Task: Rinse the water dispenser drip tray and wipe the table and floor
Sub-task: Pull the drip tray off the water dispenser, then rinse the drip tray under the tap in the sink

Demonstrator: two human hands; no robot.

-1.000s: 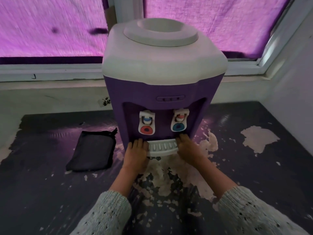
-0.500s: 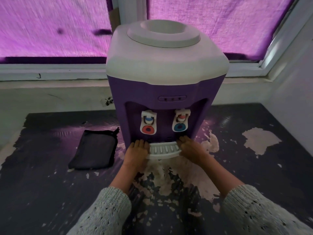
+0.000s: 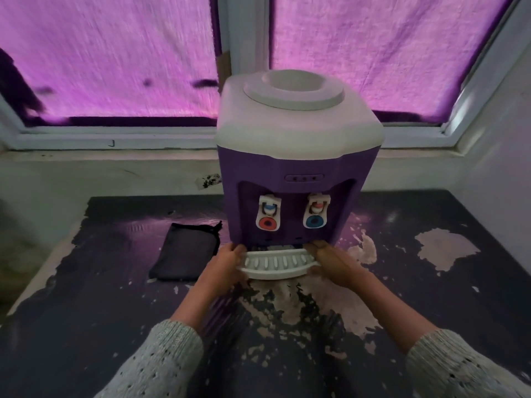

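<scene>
head view: worn on the head, facing forward and down, close over the surface [image 3: 86, 326] toward the window [image 3: 115, 53].

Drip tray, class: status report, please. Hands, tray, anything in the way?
Left hand and right hand grip the tray's ends. Drip tray partly out of dispenser. Black pouch lies left, clear of it.

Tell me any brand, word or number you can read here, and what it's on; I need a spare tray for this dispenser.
None can be read.
Dispenser: no brand or model shows; the small panel above the taps has only dots, too small to tell.
Taps: a red ring and a blue ring, no words.
Tray: only slots.
Window sill: a small dark mark, unreadable.
</scene>
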